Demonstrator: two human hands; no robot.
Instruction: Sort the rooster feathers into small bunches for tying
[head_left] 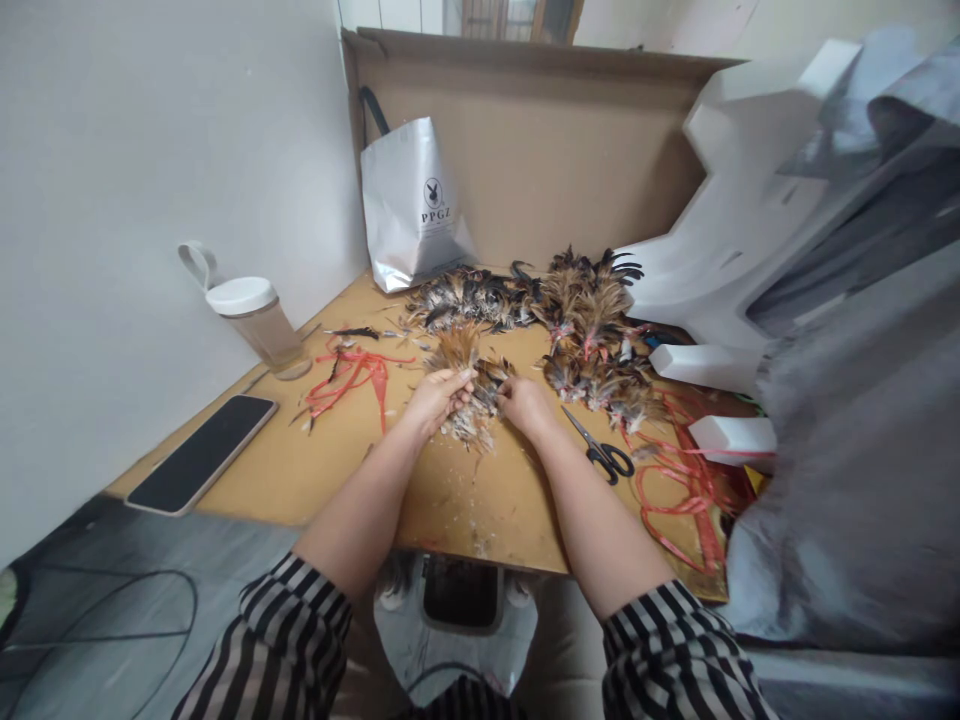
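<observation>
Brown and grey feathers (471,425) lie between my two hands at the middle of the yellow-brown table (450,510). My left hand (444,395) is closed on a bunch of light brown feathers (456,348) that fans out beyond its fingers. My right hand (521,402) has its fingers pinched at the right side of the feathers, close to some darker ones. Behind them are a heap of dark feathers (476,298) and bundles of brown feathers (589,300). Black-handled scissors (600,448) lie to the right of my right hand.
Red plastic strips lie at the left (360,378) and right (686,490). A phone (202,455) and a lidded cup (262,325) are on the left. A silver bag (409,205) stands before a cardboard panel (555,150); white foam pieces (731,435) and grey cloth (862,450) border the right.
</observation>
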